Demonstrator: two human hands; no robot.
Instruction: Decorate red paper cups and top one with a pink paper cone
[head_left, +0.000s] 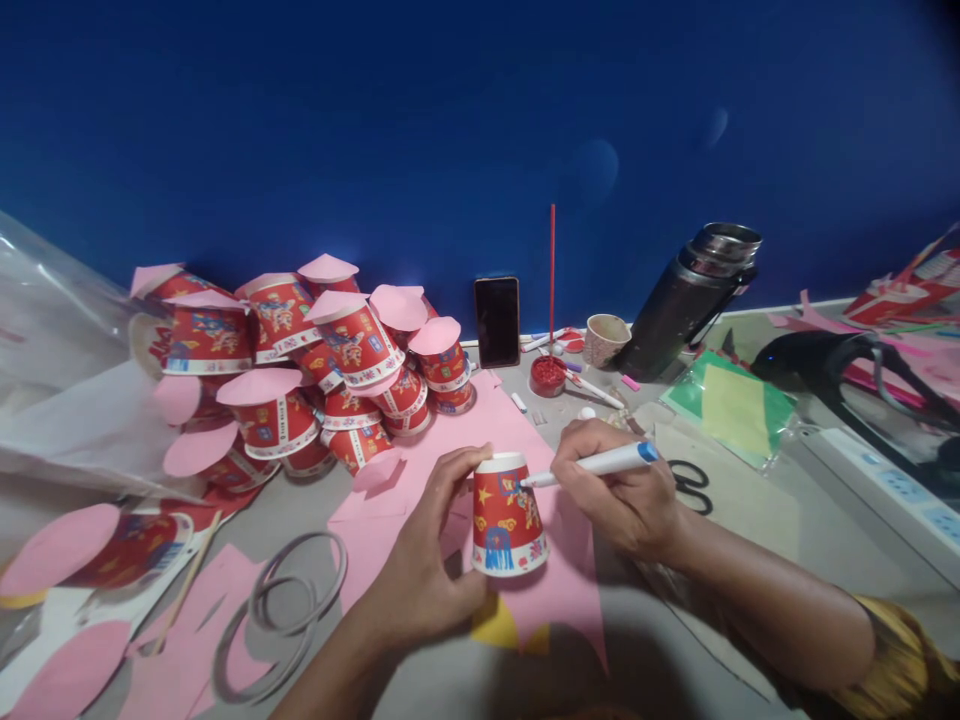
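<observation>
My left hand (439,560) is wrapped round the left side of a red paper cup (506,515), which is held upside down above pink paper (435,450). Blue marks and printed yellow and blue figures show on the cup's side. Pinched in my right hand (622,495) is a white marker (600,463) with a blue end, its tip at the cup's upper right side. Behind and to the left, several red cups (274,425) are piled, many topped with pink paper cones (259,386).
A phone (497,322) leans on the blue wall beside a red dish (547,376), a small cup (606,340) and a black flask (682,305). Scissors (688,487) and a power strip (885,490) lie right; grey rings (281,600) lie left.
</observation>
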